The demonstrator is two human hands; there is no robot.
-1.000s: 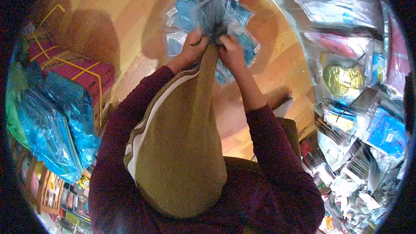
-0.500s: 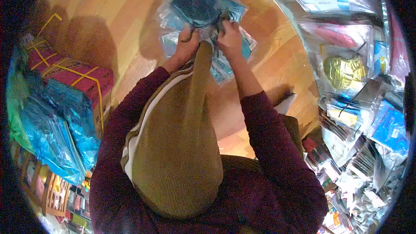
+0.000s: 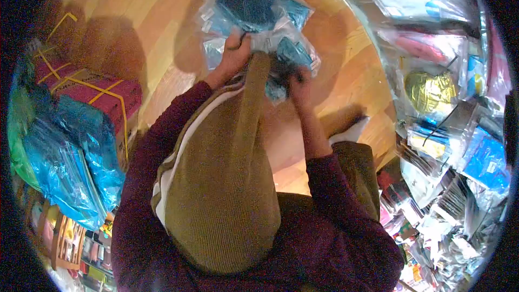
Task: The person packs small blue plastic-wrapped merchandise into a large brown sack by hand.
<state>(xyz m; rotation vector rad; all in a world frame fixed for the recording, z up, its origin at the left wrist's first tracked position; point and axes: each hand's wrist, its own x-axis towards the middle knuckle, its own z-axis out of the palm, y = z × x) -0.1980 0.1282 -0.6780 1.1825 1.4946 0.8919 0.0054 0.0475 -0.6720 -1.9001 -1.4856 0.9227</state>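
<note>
Several clear plastic packets with teal contents lie in a loose pile (image 3: pixel 298 16) on the wooden floor. On top is a packet with a dark teal folded item (image 3: pixel 246 6) inside. My left hand (image 3: pixel 236 54) is closed on the near edge of that packet, its fingertips partly hidden. To the right and nearer to me, my right hand (image 3: pixel 300 84) is blurred by motion beside a dark smear. Whether it holds anything I cannot make out. My raised knee in brown ribbed trousers (image 3: pixel 216 184) hides part of the pile's near side.
At left stands a pink box (image 3: pixel 100 89) bound with yellow strap, with blue plastic bags (image 3: pixel 65 162) before it. Along the right lie many clear packets, one with a gold item (image 3: pixel 431 92), another blue (image 3: pixel 489 154). My foot (image 3: pixel 350 130) rests on the floor at right.
My right hand has moved away from my left, toward me and slightly right, off the top packet's near edge. My left hand has stayed at the packet's edge.
</note>
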